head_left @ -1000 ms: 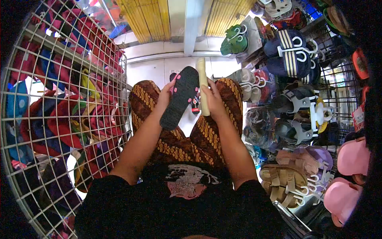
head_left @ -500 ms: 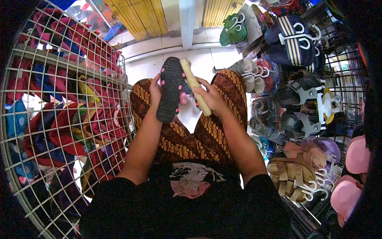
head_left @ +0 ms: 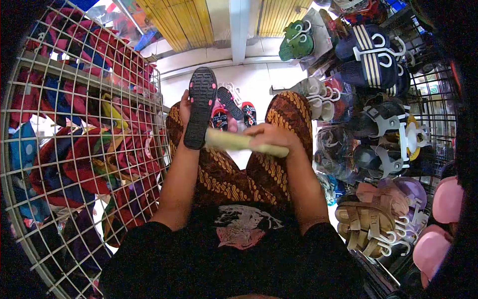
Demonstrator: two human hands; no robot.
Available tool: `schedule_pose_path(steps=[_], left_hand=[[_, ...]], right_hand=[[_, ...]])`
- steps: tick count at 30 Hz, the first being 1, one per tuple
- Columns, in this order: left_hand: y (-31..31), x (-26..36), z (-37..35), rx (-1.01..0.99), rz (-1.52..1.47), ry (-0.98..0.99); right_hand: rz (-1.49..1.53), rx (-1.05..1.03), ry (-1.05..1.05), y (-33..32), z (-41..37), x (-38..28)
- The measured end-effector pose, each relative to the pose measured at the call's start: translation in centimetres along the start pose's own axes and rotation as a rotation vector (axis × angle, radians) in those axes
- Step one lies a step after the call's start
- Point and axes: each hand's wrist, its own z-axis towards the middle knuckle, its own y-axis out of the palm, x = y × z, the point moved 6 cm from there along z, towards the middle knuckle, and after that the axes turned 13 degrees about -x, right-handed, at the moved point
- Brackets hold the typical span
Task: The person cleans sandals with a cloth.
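A black-soled sandal is held up in my left hand, its ribbed sole with pink plugs facing me. The fingers curl round its left edge. My right hand is closed round a pale yellow, stick-like roll, smeared by motion. The roll lies almost level, its left end right at the heel end of the sole. Beyond my knees, another black-soled sandal rests tilted on the floor, near red-edged sandals with black patterned tops.
On the left stands a wire grid rack full of colourful footwear. To the right hang navy striped slides, green clogs, tan sandals and pink slippers. White floor tiles lead to a metal door frame.
My right hand has swung the roll from steep to nearly level, its tip now low by the heel. The sandal in my left hand has shifted slightly left, uncovering the sandals on the floor.
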Motion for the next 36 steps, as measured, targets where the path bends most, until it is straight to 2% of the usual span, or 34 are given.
schedule_pose_path(steps=[2, 3, 4, 5, 8, 10, 11, 12, 13, 16, 17, 18, 20, 23, 26, 27, 29, 32, 33, 34, 36], left_hand=[[-1.2, 0.2, 0.2, 0.001, 0.039, -0.053], [-4.2, 0.3, 0.4, 0.144, 0.015, -0.02], [-3.4, 0.2, 0.5, 0.09, -0.014, -0.033], [-2.6, 0.1, 0.4, 0.037, -0.043, -0.045], [-2.2, -0.2, 0.5, -0.037, -0.11, -0.067], [-0.9, -0.1, 0.8, -0.127, -0.064, -0.066], [-1.3, 0.2, 0.5, 0.007, -0.06, -0.009], [-1.3, -0.1, 0.7, -0.002, -0.094, -0.026], [-1.4, -0.4, 0.8, -0.01, -0.129, -0.042], [-1.9, -0.4, 0.8, -0.143, -0.191, -0.103], [-2.0, -0.2, 0.7, -0.208, -0.2, -0.132], [-1.9, 0.0, 0.6, -0.175, -0.164, -0.102], [-1.4, -0.1, 0.8, -0.117, -0.095, -0.037], [-0.8, -0.4, 0.7, 0.001, -0.123, -0.023], [-0.2, -0.8, 0.5, -0.126, -0.102, -0.124], [0.1, -1.0, 0.5, -0.166, -0.108, -0.136], [1.0, -1.6, 0.6, -0.248, -0.119, -0.162], [1.1, -0.8, 0.4, 0.107, -0.081, -0.034], [0.4, -0.6, 0.5, 0.142, -0.075, -0.027], [0.3, -0.6, 0.6, 0.087, -0.072, -0.04], [0.1, -0.5, 0.5, -0.021, -0.067, -0.063]], right_hand=[[0.203, 0.259, -0.029, -1.1, -0.6, -0.2], [0.317, 0.327, -0.062, -1.7, -0.8, 0.2], [0.431, 0.394, -0.096, -2.5, -1.0, 0.7], [0.393, 0.41, -0.173, -3.5, -0.9, 1.9], [0.203, 0.361, -0.05, -3.2, -0.5, 2.6], [0.037, 0.047, -0.008, 0.2, 0.6, 0.1], [-0.153, -0.098, -0.095, 1.1, 1.4, 0.5], [-0.342, -0.244, -0.181, 2.6, 1.6, -0.4], [-0.21, 0.006, -0.073, 1.4, 0.4, -1.0], [-0.101, 0.286, 0.046, -2.0, -0.3, -0.3], [0.155, 0.38, -0.011, -2.7, -0.7, 0.3], [0.414, 0.471, -0.066, -3.0, -1.1, 0.8], [0.721, 0.311, -0.33, -2.4, -1.2, -0.4], [0.547, 0.355, -0.263, -1.3, -0.5, -1.2], [0.121, 0.509, -0.169, -1.3, -0.4, -2.3], [0.178, 0.452, -0.09, -1.4, 0.0, -1.6], [0.061, 0.213, -0.064, -0.6, 1.2, 1.1], [-0.337, -0.124, 0.067, 1.3, 1.3, 0.6], [-0.376, -0.132, 0.006, 1.5, 1.3, 0.2], [-0.413, -0.139, -0.056, 1.8, 1.3, -0.2], [0.01, 0.112, 0.053, -0.8, -0.1, 0.1]])
